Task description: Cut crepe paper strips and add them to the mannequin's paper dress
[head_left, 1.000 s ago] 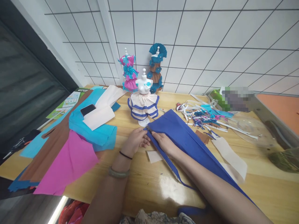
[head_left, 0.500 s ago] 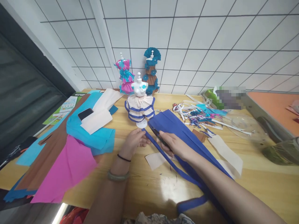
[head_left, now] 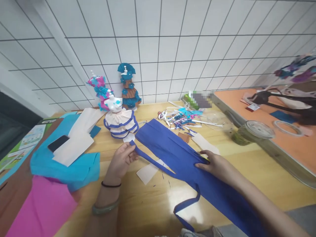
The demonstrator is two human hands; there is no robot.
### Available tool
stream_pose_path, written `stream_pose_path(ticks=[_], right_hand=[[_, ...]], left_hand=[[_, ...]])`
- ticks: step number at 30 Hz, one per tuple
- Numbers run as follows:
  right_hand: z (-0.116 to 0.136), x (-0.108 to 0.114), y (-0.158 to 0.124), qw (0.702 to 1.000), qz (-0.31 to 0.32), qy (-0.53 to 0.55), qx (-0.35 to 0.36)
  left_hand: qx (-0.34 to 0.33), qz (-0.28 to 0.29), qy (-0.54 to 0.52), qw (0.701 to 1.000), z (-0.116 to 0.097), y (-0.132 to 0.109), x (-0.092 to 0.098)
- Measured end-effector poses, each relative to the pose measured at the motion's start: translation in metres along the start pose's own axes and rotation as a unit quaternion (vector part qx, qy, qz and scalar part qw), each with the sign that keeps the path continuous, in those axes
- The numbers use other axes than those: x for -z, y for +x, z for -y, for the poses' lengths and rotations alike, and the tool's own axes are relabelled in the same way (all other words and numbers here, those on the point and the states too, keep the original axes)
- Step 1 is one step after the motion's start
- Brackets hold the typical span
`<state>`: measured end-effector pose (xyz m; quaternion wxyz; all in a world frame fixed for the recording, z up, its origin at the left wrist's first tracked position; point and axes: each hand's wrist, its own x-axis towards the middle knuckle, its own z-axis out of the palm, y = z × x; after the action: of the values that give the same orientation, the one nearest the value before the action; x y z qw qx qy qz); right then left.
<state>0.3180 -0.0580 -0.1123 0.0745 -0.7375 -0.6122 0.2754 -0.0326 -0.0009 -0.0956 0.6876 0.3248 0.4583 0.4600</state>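
My left hand point(head_left: 124, 157) pinches the end of a narrow blue paper strip point(head_left: 154, 162), just in front of a small white mannequin point(head_left: 115, 104). The mannequin wears a cream ruffled skirt point(head_left: 122, 123) with blue bands. From my fingers the strip runs across the table and loops near the front edge. My right hand point(head_left: 214, 166) rests over a long folded blue crepe paper sheet point(head_left: 168, 144), its fingers closed around black-and-yellow scissors point(head_left: 204, 158); most of the scissors is hidden by the hand. A cream paper piece point(head_left: 147, 173) lies under the strip.
Two dressed mannequins point(head_left: 129, 87) stand by the tiled wall. Turquoise point(head_left: 86, 168), pink point(head_left: 44, 204) and brown paper lie left, with a phone point(head_left: 58, 143). Scraps point(head_left: 181, 118) are heaped behind the blue sheet. A lidded jar point(head_left: 247, 133) and an orange-topped surface point(head_left: 261, 131) are right.
The view has swung right. My right hand, with the scissors, has moved away from the strip's end, rightward over the blue sheet. My left hand still pinches the strip.
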Motion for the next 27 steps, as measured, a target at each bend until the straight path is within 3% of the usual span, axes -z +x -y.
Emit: stream_pose_path(ticks=[4,8,13,17,23,27], right_hand=[[0.005,-0.007,-0.009,1.000,-0.005,-0.027,0.009],[0.018,-0.004,-0.012,0.994,-0.018,-0.048,0.097],[0.034,0.012,-0.024,0.979,-0.074,-0.050,0.183],[0.044,0.031,-0.031,0.978,-0.099,0.026,0.182],[0.033,0.064,-0.002,0.964,-0.219,0.077,0.132],[0.022,0.083,0.036,0.960,-0.246,0.071,0.117]], left_hand=[[-0.006,0.046,-0.022,0.999,0.000,-0.003,-0.004],[-0.008,0.073,-0.010,0.997,0.002,-0.005,-0.006],[-0.013,0.090,0.009,0.996,0.002,-0.006,-0.005],[0.000,0.111,0.018,0.994,0.003,-0.006,-0.007],[0.013,0.105,0.018,0.994,0.006,-0.007,-0.009],[0.020,0.091,0.007,0.996,0.006,-0.007,-0.010]])
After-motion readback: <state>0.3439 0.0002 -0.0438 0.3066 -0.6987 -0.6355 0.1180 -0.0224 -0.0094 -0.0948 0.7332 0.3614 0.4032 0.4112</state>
